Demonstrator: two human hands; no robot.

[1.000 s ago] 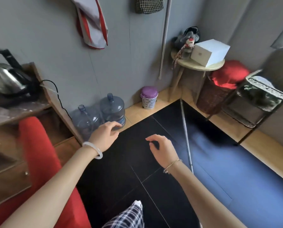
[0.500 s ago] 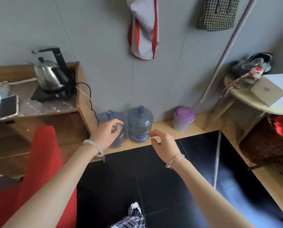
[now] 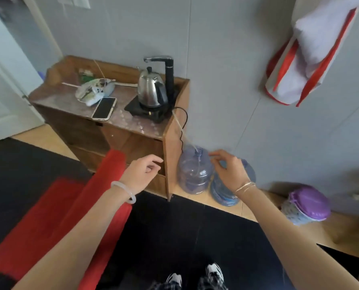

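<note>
Reaching toward the jug (image 3: pixel 193 174) on the floor (image 3: pixel 197 199) looks like our step now: its neck, with the hose (image 3: pixel 185 133) in it, sits just beyond the fingers of our right hand (image 3: pixel 229 170). Our left hand (image 3: pixel 142 174) hovers short of it. Both sets of fingers are loosely curled, holding nothing. Next, we'd grip that neck.

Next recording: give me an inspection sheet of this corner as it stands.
Surface: black floor mat; wooden cabinet top, cluttered.
Job's things: tubed jug and second jug on the floor beside the cabinet.
Clutter: phone and kettle on the cabinet; purple-lidded bin on the floor.
Grips: left hand and right hand loosely curled, holding nothing; right one in front of the jugs.
Cables: black cord and clear tube run down the cabinet side.
Surroundings: grey wall, hanging red-and-white bag, door.
</note>
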